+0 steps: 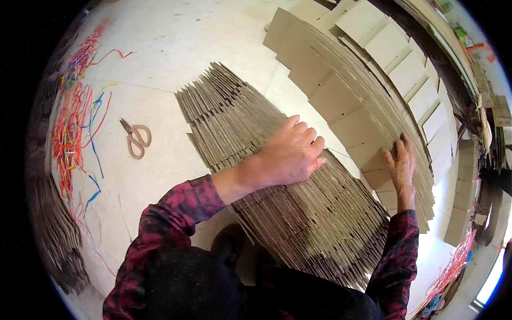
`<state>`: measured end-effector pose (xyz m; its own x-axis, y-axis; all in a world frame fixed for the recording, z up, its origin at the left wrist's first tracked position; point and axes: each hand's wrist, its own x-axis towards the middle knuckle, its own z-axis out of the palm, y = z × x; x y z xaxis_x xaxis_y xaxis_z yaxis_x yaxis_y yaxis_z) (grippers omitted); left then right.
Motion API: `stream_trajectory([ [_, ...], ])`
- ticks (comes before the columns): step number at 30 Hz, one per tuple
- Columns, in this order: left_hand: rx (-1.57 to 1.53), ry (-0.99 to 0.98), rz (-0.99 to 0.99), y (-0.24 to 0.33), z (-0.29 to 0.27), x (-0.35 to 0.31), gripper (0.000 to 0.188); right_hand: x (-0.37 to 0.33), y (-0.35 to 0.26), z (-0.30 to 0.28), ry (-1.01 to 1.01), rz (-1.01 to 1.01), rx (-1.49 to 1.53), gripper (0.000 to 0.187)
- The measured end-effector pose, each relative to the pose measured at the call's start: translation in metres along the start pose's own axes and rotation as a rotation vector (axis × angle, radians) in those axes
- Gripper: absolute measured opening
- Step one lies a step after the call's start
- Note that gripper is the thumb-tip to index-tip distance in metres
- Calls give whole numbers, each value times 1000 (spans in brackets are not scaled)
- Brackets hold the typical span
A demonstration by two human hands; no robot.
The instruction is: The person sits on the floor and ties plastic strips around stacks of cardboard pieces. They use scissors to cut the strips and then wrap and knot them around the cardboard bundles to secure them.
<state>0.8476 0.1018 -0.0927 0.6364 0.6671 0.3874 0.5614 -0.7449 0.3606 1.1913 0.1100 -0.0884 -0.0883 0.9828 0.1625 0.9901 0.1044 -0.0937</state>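
A long row of brown cardboard pieces [229, 122], packed on edge, runs slantwise across the floor in front of me. Over its middle, my left hand [293, 152] is closed with curled fingers; anything inside them is hidden. To the right lies a fanned stack of tan cardboard sheets [341, 101], their edges overlapping like steps. My right hand [401, 165] grips the edges of sheets at the near part of that stack, thumb and fingers bent on them.
Scissors with tan handles [138, 141] lie on the pale floor [154, 48] at left. Beyond them is a tangled heap of red, blue and yellow straps [74, 133]. More cardboard [50, 229] is piled at the far left. Cardboard bundles [461, 197] stand at right.
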Motion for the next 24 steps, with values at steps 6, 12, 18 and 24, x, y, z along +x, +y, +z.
stream_trajectory([
  [6, -51, 12, 0, -1, 1, 0, 29, -15, -6, -4, 21, -48, -22, 41],
  [12, -7, -7, -14, -2, 3, -3, 28, -16, -22, -9, 204, -119, 67, 72],
  [18, 14, 25, 1, -2, 1, -1, 27, -10, -11, -11, -318, 81, 73, 42],
  [24, -39, -45, -24, -3, 4, 2, 30, 26, -35, -4, -184, -72, 22, 32],
])
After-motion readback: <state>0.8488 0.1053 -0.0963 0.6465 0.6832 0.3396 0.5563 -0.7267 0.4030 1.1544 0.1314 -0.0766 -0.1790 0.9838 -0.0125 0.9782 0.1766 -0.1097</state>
